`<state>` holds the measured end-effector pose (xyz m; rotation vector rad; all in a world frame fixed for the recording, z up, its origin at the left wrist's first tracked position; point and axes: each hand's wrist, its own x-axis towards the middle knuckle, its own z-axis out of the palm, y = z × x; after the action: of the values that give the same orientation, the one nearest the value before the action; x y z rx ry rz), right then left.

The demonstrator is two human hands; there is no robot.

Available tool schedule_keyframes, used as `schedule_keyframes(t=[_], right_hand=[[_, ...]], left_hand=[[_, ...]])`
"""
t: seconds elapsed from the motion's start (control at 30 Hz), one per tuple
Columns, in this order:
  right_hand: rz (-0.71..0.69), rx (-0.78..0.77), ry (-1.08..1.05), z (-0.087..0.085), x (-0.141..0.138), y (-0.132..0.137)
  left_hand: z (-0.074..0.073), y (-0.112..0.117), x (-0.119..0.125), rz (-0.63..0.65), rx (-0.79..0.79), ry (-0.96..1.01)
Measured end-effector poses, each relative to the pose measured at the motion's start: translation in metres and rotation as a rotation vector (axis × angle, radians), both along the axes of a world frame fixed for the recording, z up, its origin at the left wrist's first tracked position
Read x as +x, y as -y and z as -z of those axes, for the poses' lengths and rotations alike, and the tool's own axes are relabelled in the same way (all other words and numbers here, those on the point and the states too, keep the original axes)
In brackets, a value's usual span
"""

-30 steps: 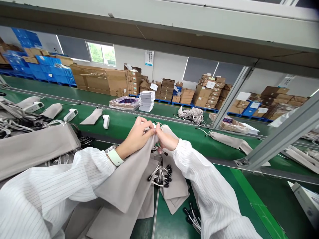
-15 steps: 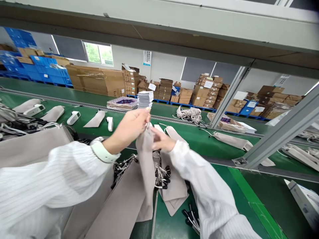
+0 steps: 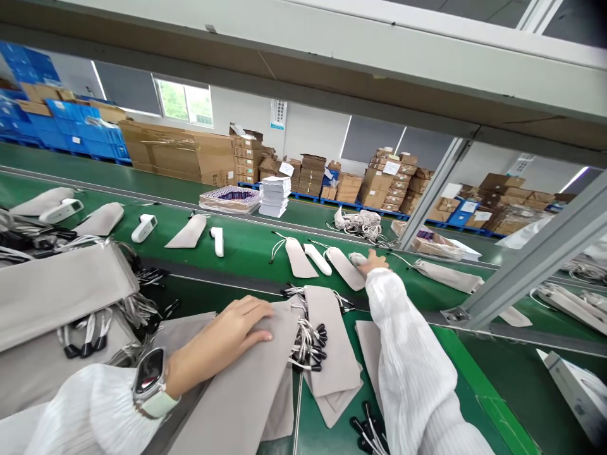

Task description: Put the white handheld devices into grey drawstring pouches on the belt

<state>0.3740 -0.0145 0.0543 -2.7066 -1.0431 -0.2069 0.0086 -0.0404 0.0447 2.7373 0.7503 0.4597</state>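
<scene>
My left hand [image 3: 232,328] lies flat, fingers stretched out, on a pile of grey drawstring pouches [image 3: 237,392]. Out on the green belt, the fingers of my right hand [image 3: 376,260] are bent around a white handheld device [image 3: 357,258], of which only one end shows. Just left of it lies a grey pouch [image 3: 345,268], then a second white device [image 3: 317,260] and another pouch [image 3: 301,258]. Between my arms, more stacked pouches [image 3: 332,341] lie with white cords and black cord ends [image 3: 310,344] bunched at their side.
At left sits a big heap of pouches [image 3: 61,291] with tangled cords. A slanted metal post [image 3: 436,196] stands at right, and a shelf beam [image 3: 303,50] crosses overhead. Beyond the belt are a paper stack [image 3: 275,196] and a shallow box [image 3: 230,199]. A white box [image 3: 576,385] lies far right.
Both hands have left the pouch they held up together. My left hand came down onto the pile; my right hand reached forward and right to the belt. Items on the belt have shifted slightly right.
</scene>
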Motion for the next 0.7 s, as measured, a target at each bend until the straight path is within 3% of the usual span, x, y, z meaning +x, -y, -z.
schedule_keyframes(t=[0.07,0.17,0.23,0.37,0.43,0.57,0.7], right_hand=[[-0.09,0.085,0.013,0.012,-0.016,-0.015],[-0.394,0.188,-0.05,0.025,-0.04,-0.041],[-0.519,0.181,-0.128,0.036,-0.051,-0.055],[-0.541,0.189,-0.282,0.058,-0.052,-0.068],[-0.521,0.248,-0.364,0.059,-0.046,-0.07],[-0.522,0.438,-0.57,0.033,-0.046,-0.068],[-0.804,0.802,-1.21,-0.014,-0.084,-0.048]], left_hand=[[-0.001,-0.002,0.006,-0.003,0.03,0.0],[-0.003,-0.003,0.013,0.012,0.064,-0.012],[-0.003,0.0,0.016,-0.026,0.101,-0.003],[0.0,0.006,0.017,-0.082,0.201,0.013],[-0.001,0.006,0.016,-0.077,0.253,0.001],[-0.008,0.0,0.018,0.041,0.328,-0.101],[-0.019,-0.009,0.02,0.101,0.204,-0.135]])
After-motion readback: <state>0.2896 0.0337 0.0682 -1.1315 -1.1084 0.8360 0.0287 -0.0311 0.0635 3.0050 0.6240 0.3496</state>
